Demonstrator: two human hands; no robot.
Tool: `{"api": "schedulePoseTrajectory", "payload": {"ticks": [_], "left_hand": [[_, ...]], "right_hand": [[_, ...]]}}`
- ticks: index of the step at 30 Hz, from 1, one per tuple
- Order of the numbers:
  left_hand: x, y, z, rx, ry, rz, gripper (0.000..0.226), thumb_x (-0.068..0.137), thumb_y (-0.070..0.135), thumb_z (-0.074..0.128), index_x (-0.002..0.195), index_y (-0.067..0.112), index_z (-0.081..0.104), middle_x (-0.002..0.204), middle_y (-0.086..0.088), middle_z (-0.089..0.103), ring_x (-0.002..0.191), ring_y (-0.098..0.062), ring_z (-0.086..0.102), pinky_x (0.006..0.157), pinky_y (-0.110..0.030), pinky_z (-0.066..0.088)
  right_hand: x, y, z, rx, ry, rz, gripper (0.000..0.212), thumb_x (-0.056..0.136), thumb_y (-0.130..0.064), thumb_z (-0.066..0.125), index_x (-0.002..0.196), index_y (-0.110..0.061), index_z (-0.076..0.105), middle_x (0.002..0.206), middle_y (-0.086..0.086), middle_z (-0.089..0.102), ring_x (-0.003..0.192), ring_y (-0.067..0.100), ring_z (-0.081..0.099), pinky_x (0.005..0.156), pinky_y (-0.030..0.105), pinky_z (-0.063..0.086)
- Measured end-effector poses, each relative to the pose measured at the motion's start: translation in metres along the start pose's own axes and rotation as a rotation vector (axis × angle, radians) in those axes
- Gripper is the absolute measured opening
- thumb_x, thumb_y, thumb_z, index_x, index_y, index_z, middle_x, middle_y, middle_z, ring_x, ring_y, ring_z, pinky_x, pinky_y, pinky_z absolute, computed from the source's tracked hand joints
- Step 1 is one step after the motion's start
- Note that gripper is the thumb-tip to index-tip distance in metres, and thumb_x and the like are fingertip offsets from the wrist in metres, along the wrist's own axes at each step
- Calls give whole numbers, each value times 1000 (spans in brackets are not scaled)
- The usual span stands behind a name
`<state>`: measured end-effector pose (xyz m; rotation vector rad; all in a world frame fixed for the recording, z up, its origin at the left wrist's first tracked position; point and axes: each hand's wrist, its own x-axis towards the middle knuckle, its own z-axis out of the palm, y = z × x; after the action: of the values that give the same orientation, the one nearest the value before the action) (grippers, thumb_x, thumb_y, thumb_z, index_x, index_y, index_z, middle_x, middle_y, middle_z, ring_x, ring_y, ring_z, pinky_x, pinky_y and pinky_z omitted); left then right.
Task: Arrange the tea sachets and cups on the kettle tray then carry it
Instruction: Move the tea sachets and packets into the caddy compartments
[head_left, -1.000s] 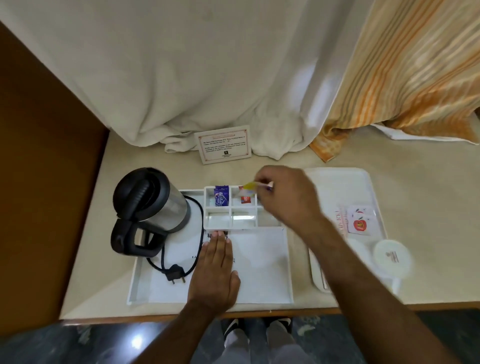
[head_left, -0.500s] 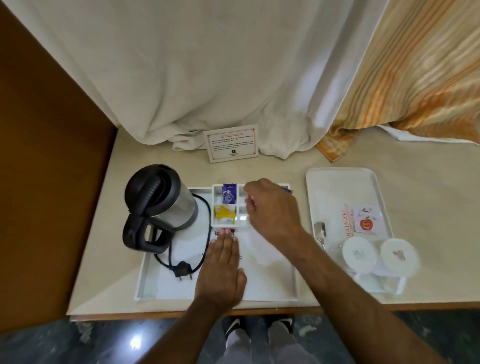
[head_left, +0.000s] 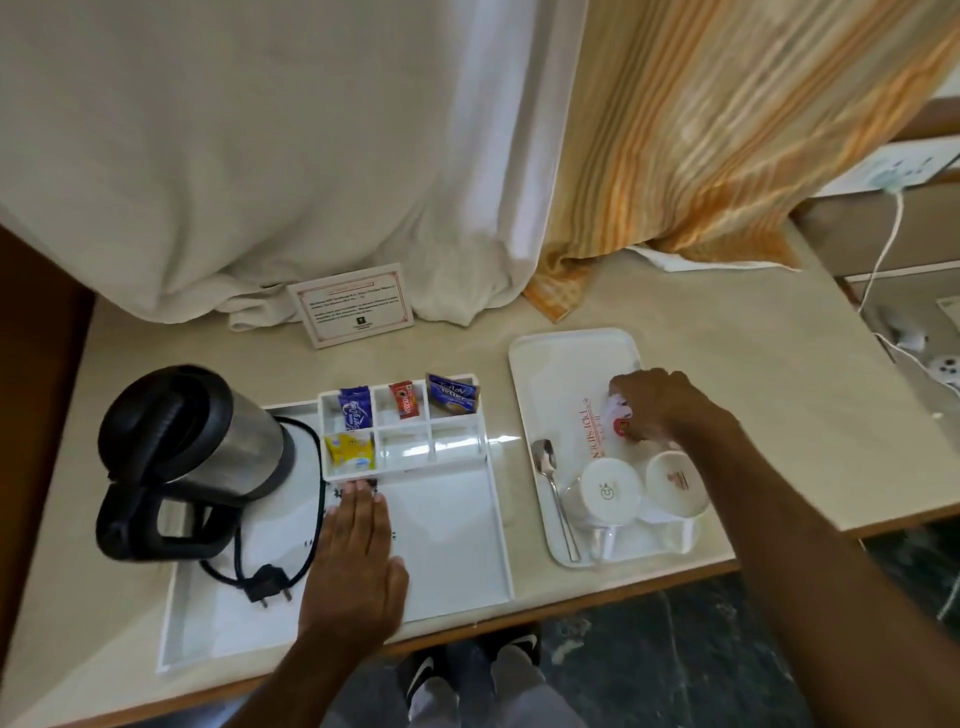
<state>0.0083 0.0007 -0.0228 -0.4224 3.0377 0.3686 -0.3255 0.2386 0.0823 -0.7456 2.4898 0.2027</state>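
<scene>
Gone from the sachet compartments since half a second back – the right hand, now across on the white side tray, fingers curled over a white sachet with a red mark; grip closed on it, though whether lifted or just pressed cannot be told. Newly in view in the back row: a red sachet in the middle cell and a dark blue one leaning in the right cell, both previously behind the hand. Unchanged: the purple sachet in the back-left cell, the yellow sachet in front of it, and the left hand flat, fingers spread, palm down on the kettle tray – no grip on anything.

Pale stone-look bench, brown wooden edge at the front, dark marbled floor below. White curtain and an orange-striped curtain pooling onto the back of the bench; small framed notice card standing before them. Kettle at the left of its tray, black cord and plug lying loose beside it. On the side tray, near the front: two upturned white cups side by side, a spoon just left of them. Far right, a wall socket with a white cable trailing down.
</scene>
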Motion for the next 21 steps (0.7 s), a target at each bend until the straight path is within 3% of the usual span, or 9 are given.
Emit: {"api": "schedulePoseTrajectory", "payload": {"ticks": [2,5,7,10,14,18,21], "left_hand": [[0,0,0,1,-8,-1,72,89,34,34,148,-5,22,157,-26,17,148,-35,6,118,-48,9],[1,2,-4,-7,-14,-15,72,89,35,34,149,-4,22,158,-25,17,148,-35,7,117,-48,11],[1,3,-4,-13,-13,-18,72,89,35,35,149,-3,23,157,-25,18,148,-35,8,117,-47,10],[0,3,-8,-33,-13,-17,72,88,34,39,149,-3,23,157,-24,19,148,-34,8,119,-44,7],[2,6,-14,-20,-14,1,71,86,30,41,145,-8,30,154,-28,23,145,-41,16,116,-51,15],[1,7,-16,-7,-26,-35,71,86,31,40,145,-7,30,154,-28,26,146,-39,15,116,-52,16],[1,9,-16,-4,-36,-41,72,86,32,39,146,-6,29,154,-27,26,146,-39,16,117,-53,19]], "right_hand": [[-1,-3,-2,34,36,17,12,78,-24,62,88,-22,56,104,3,67,95,25,59,78,34,38],[-11,-28,-12,203,262,-54,14,83,-26,66,94,-17,66,100,8,64,91,26,60,74,31,44],[-25,-64,-23,379,396,-212,14,83,-29,69,91,-17,70,91,7,64,84,23,58,69,30,41],[-44,-134,-26,549,425,-437,13,84,-31,68,89,-19,72,82,4,65,78,20,57,69,35,45],[-36,-210,-6,306,398,-416,21,87,-19,60,106,-21,70,104,5,69,97,26,61,76,35,51],[-21,-239,9,-36,265,-421,28,83,-7,56,107,-17,66,102,10,69,97,31,62,74,36,50],[-16,-237,16,46,262,-404,31,82,-5,61,111,-11,61,114,12,61,96,30,63,75,40,53]]}}
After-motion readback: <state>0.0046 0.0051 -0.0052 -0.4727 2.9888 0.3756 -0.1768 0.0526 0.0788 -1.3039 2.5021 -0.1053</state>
